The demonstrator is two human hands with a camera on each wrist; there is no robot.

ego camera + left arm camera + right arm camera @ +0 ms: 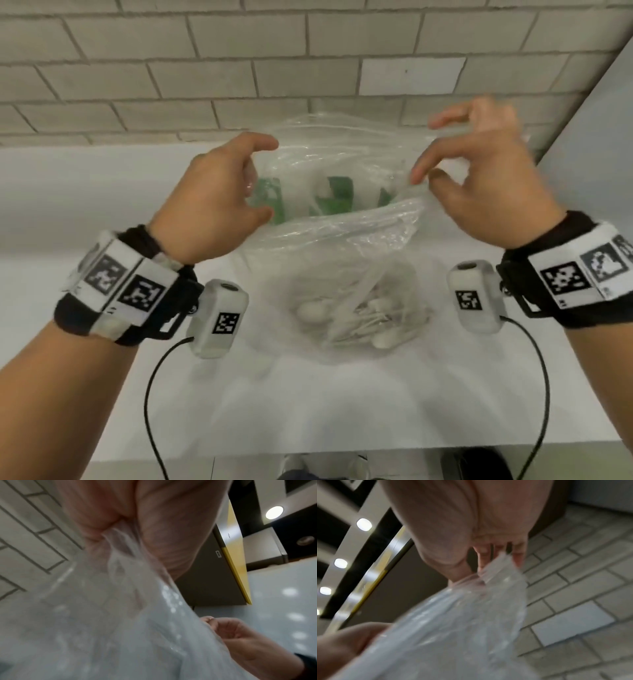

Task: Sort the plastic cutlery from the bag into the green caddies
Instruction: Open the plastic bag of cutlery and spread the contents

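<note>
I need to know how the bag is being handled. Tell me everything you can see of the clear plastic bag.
The plastic bag is thin, clear and crinkled, with glossy highlights. Its bottom rests on the white counter, holding a heap of white plastic cutlery. Its top is lifted and spread: the left hand pinches one side of the rim, the right hand the other. Green caddies show blurred through the film behind it.

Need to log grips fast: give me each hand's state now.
Left hand: pinching the left rim of the clear crinkled plastic bag.
Right hand: pinching the bag's right rim.
</note>
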